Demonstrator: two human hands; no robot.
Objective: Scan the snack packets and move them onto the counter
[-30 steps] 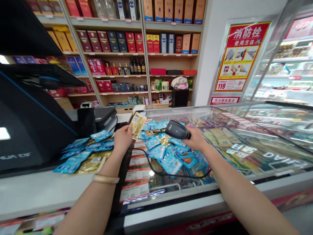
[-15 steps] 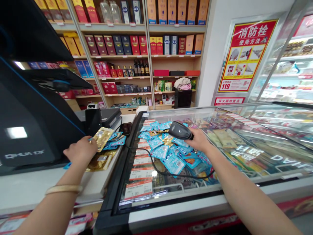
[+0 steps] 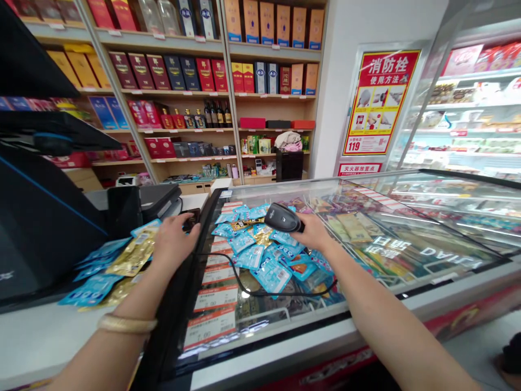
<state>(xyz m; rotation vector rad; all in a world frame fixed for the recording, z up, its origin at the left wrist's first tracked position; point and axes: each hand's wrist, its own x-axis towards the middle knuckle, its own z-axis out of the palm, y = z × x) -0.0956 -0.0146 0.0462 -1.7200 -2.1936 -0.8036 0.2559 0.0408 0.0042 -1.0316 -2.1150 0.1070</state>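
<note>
My right hand point(image 3: 312, 232) is wrapped round the handle of a black barcode scanner point(image 3: 280, 217). The scanner is held above a heap of blue snack packets point(image 3: 273, 274) on the freezer's glass top, with a gold packet point(image 3: 262, 234) among them. My left hand point(image 3: 176, 238) reaches over the counter edge, fingers apart and empty, close to a dark phone-like object point(image 3: 192, 218) that it partly covers. Left of that hand, a gold packet point(image 3: 136, 252) lies on more blue packets point(image 3: 95, 288) on the white counter.
A dark checkout machine point(image 3: 44, 217) stands at the left. The scanner's cable point(image 3: 240, 279) loops across the freezer glass point(image 3: 260, 320). Price labels point(image 3: 214, 298) line the freezer's left side. Shelves of boxed bottles point(image 3: 175, 73) and a red poster point(image 3: 382, 103) are behind.
My left hand has let go of the gold packet, leaving it on the counter pile, and moved right towards the freezer. My right hand keeps the scanner over the heap. The view has turned right.
</note>
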